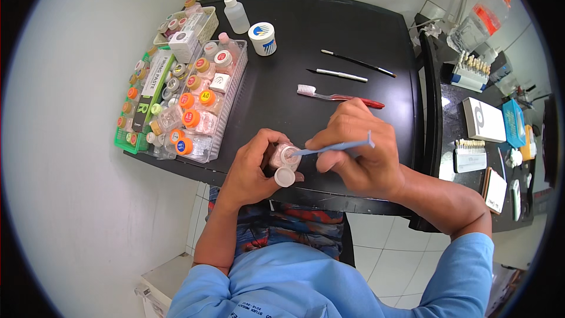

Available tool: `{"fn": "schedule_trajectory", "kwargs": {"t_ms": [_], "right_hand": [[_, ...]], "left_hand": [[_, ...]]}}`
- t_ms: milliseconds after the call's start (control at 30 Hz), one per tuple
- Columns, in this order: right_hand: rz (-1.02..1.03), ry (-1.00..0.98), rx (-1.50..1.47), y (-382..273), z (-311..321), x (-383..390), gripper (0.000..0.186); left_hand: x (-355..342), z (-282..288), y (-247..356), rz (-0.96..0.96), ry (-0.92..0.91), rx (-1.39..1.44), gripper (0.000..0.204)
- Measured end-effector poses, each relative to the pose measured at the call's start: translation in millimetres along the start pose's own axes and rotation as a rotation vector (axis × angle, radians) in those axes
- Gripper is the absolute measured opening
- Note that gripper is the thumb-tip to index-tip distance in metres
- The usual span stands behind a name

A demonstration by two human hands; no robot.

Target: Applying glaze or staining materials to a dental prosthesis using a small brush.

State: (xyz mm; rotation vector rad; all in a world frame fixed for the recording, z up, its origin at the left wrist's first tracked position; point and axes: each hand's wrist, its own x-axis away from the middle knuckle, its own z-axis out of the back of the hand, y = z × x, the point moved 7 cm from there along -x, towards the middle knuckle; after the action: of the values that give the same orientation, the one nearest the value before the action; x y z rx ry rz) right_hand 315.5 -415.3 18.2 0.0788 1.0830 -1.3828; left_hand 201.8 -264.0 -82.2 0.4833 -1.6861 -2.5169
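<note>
My left hand (253, 168) is closed round a small clear jar (276, 158) of pinkish powder, just above the table's near edge. The jar's mouth faces up, tilted toward my right hand. A round whitish cap (285, 176) sits just below the mouth, by my left thumb; whether it is joined to the jar I cannot tell. My right hand (368, 156) pinches a thin blue plastic spatula (335, 146), its tip at or inside the jar's mouth. Beyond my right hand lies a toothbrush (338, 96) with a red handle.
Farther back on the black table (276, 97) lie a craft knife (341, 75) and a fine brush (359, 63). At left, a plastic basket (235, 91) holds several capped jars. A white tub (262, 38) and squeeze bottle (236, 15) stand behind. A side counter holds shade guides (471, 156).
</note>
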Motion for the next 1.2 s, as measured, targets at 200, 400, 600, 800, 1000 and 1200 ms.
{"fn": "schedule_trajectory", "kwargs": {"t_ms": [200, 400, 600, 800, 1000, 1200], "right_hand": [[-0.429, 0.063, -0.332, 33.7, -5.6, 12.5, 0.017], [-0.32, -0.023, -0.22, 17.3, -1.6, 3.0, 0.015], [-0.29, -0.057, -0.209, 16.7, 0.3, 2.0, 0.017], [-0.292, -0.007, -0.279, 16.7, -1.2, 3.0, 0.024], [-0.221, -0.051, -0.183, 12.8, -0.1, 0.6, 0.029], [-0.632, -0.066, -0.62, 26.0, -6.7, 10.1, 0.029]], "left_hand": [[-0.3, 0.2, -3.1, 0.032, -0.002, -0.012, 0.066], [-1.2, 0.8, -0.7, 0.023, -0.001, -0.048, 0.063], [-1.6, 1.0, -0.7, 0.05, -0.011, -0.086, 0.064], [-1.0, 0.5, -1.6, 0.054, -0.007, -0.076, 0.065], [-1.0, 0.4, -3.3, 0.076, -0.023, -0.066, 0.064], [-1.5, 0.6, -1.1, 0.061, -0.015, -0.055, 0.064]]}}
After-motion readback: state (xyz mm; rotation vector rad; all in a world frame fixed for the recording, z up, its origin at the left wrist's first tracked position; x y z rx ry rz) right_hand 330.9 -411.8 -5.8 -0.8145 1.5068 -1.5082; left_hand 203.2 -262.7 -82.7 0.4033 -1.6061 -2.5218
